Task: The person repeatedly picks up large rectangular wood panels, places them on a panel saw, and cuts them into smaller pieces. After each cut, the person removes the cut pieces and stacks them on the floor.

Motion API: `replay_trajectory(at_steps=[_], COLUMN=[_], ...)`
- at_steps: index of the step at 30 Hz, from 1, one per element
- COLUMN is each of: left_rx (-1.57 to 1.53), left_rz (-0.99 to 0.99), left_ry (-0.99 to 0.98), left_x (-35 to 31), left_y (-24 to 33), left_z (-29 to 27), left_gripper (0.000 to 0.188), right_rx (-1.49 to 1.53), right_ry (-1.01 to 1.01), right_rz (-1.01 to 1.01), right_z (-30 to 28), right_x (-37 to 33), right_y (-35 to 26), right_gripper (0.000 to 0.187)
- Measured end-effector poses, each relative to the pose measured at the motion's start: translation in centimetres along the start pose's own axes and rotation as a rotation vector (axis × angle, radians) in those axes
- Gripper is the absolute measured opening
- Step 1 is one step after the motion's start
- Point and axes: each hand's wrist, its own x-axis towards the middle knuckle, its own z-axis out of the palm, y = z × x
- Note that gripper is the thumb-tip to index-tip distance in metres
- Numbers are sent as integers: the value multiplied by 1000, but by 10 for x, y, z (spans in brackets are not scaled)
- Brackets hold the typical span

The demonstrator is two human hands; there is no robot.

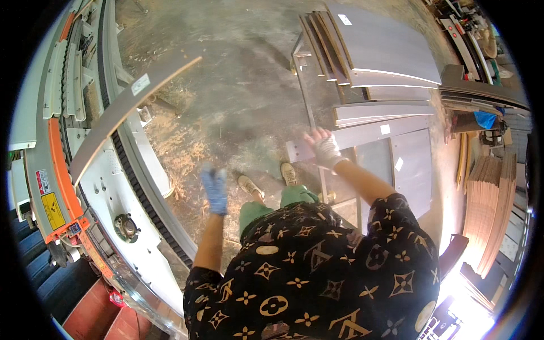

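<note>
My left hand (213,190), in a blue glove, hangs over the floor beside the machine and holds nothing. Its fingers point away from me, a little blurred. On the right, my right hand (326,149) wears a white glove that leaves the fingertips bare. Its fingers are spread above the left end of a long narrow grey board (362,135) with a white label; whether they touch it I cannot tell. A second narrow grey board (134,105), labelled too, lies across the machine (110,187) on my left.
Stacked grey panels (385,42) rest on a metal frame (306,96) at the far right. A wide grey panel (412,170) lies nearer. Sawdust covers part of the concrete floor (238,73). Bundled brown sheets (488,209) stand at the right edge.
</note>
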Motion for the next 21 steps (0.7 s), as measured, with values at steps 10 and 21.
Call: replay_trajectory(at_steps=[10,21], left_rx=[-256,-857], left_rz=[-777,-381], left_ry=[-382,358], left_x=[-86,-91], left_y=[13,134], left_z=[156,15], left_gripper=[38,49], right_rx=[56,316], right_ry=[-232,335], right_rz=[-166,-518], right_z=[-26,-33], right_x=[-6,-56], right_y=[43,26], right_gripper=[81,75])
